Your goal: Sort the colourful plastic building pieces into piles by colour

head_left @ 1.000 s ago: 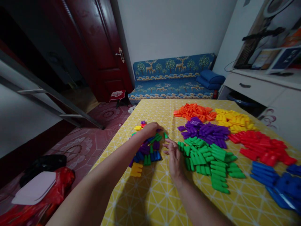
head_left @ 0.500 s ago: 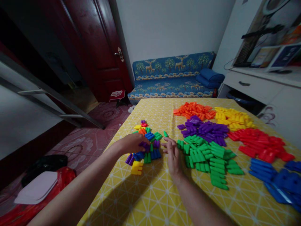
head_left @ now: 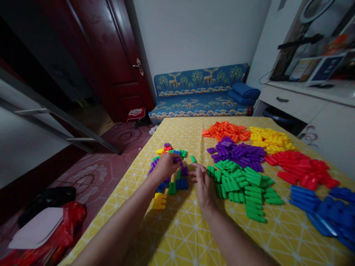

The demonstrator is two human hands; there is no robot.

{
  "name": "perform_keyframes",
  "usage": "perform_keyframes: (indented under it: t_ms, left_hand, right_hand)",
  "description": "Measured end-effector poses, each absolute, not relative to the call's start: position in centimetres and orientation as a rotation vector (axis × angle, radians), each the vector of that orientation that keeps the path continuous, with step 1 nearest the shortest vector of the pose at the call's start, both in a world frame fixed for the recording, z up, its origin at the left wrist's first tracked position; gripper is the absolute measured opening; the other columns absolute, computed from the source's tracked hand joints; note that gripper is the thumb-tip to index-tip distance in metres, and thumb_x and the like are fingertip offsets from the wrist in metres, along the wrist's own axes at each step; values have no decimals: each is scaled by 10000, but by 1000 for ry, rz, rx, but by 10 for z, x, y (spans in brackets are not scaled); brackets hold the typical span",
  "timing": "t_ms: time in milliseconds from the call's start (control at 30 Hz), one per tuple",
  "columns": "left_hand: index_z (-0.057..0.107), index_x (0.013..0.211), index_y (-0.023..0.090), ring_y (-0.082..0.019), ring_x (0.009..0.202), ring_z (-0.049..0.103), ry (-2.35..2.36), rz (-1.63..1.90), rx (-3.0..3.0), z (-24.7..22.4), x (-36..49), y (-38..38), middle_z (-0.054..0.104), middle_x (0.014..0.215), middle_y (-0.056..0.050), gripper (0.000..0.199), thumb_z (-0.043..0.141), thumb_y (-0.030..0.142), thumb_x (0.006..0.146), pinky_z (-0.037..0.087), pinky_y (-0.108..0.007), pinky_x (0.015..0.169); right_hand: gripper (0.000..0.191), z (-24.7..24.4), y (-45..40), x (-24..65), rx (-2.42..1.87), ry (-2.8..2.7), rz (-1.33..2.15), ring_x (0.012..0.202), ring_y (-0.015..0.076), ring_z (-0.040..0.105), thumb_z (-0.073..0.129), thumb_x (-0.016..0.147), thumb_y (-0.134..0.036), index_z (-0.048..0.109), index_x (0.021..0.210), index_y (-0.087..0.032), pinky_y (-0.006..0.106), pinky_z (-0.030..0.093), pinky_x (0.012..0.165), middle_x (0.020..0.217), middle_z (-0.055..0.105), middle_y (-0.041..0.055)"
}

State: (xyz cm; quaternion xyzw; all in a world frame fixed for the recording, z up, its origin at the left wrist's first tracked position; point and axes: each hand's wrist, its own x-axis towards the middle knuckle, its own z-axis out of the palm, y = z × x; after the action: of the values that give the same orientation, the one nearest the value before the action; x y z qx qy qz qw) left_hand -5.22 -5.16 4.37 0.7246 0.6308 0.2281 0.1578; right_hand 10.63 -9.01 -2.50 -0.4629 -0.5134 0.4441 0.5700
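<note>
My left hand [head_left: 166, 166] is closed in a pinch over a mixed pile of coloured plastic blocks, with a purple plastic block [head_left: 176, 159] at its fingertips. Under and around it lie a yellow block [head_left: 159, 201], dark blue blocks [head_left: 182, 183] and green blocks [head_left: 172, 188]. My right hand [head_left: 203, 183] rests just right of this pile, fingers stretched out and slightly apart, holding nothing that I can see. Beyond its fingertips lies a single green block [head_left: 193, 159]. Part of the mixed pile is hidden behind my left hand.
Sorted piles cover the table's right side: green [head_left: 242, 181], purple [head_left: 238, 153], orange [head_left: 226, 131], yellow [head_left: 273, 140], red [head_left: 302, 168] and blue [head_left: 327, 210]. A patterned sofa [head_left: 199, 92] stands behind the yellow tablecloth [head_left: 177, 236]. A ladder [head_left: 55, 111] leans at left.
My left hand has moved slightly up and right over the mixed pile, now pinching a purple block. My right hand has stayed nearly in place. The view has shifted a little.
</note>
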Motion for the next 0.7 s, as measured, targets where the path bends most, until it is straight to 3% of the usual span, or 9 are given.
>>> perform_keyframes:
  t_ms: [133, 267, 433, 567, 700]
  left_hand:
    - [733, 841, 156, -87, 454, 449, 1548, 983, 1484, 40, -46, -47, 559, 520, 28, 205, 614, 201, 681, 331, -201, 465]
    - [699, 785, 134, -51, 409, 383, 1234, 1008, 1061, 37, -36, -52, 499, 480, 46, 237, 707, 272, 593, 235, -171, 405]
    - [633, 733, 131, -30, 395, 375, 1035, 994, 802, 26, 4, -63, 493, 519, 50, 275, 764, 291, 551, 182, -151, 373]
    - [563, 700, 141, -9, 373, 316, 902, 1254, 470, 12, 48, -66, 425, 503, 83, 289, 761, 302, 564, 154, -143, 362]
    - [502, 683, 162, -25, 389, 384, 778, 1485, 227, 1, 68, -54, 440, 509, 85, 317, 764, 318, 597, 249, -151, 392]
  right_hand:
    - [447, -25, -90, 106, -1089, -1219, 975, 970, 221, 646, 437, 921, -542, 626, 1137, -199, 343, 536, 775, 1145, 670, 106]
    - [482, -23, -90, 105, -1014, -1247, 1013, 930, 216, 662, 576, 875, -451, 553, 1292, -210, 345, 546, 775, 1150, 676, 96]
    - [285, -25, -87, 108, -997, -1173, 800, 1059, 220, 620, 572, 891, -381, 645, 1101, -203, 389, 492, 942, 1135, 668, 90]
    - [309, -26, -85, 113, -1080, -996, 718, 1014, 225, 625, 564, 892, -419, 625, 1086, -185, 399, 510, 890, 1108, 663, 104]
    - [320, -23, -87, 115, -1032, -931, 741, 891, 206, 650, 593, 879, -424, 603, 1084, -178, 358, 536, 778, 1022, 680, 94]
